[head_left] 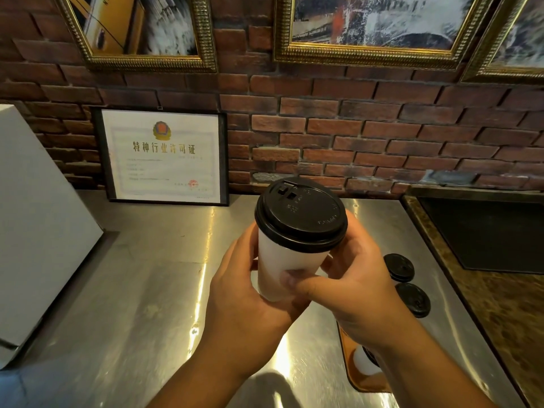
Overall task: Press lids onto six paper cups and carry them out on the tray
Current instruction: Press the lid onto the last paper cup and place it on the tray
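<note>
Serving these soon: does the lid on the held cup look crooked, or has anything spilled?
Nothing stands out. The black plastic lid sits evenly on the white paper cup gripped by the left hand and right hand; the steel counter shows no spill.

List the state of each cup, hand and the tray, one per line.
Held cup: lidded, held aloft.
Left hand: grips held cup.
Right hand: grips held cup.
Far cup: lidded, standing.
Middle cup: lidded, standing.
Near cup: mostly hidden, lid unclear.
Tray: flat, holding near cup.
</note>
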Tool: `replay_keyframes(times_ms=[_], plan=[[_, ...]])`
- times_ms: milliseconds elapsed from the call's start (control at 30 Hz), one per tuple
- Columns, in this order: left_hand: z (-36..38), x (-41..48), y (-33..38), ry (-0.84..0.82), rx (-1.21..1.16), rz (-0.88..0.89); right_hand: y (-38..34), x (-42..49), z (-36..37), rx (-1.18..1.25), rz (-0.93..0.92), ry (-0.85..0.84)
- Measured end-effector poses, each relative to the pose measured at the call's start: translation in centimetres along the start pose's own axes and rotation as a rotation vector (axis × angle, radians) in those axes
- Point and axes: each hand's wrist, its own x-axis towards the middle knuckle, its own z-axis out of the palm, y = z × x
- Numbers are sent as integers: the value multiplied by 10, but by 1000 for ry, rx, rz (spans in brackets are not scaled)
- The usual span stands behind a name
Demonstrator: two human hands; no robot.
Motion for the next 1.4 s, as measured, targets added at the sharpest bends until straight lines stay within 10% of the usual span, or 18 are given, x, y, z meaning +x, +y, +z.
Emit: replay_keyframes(times_ms=[1400], plan=[[-3,-20,5,15,-16,-13,-16,-21,9,-27,50,56]])
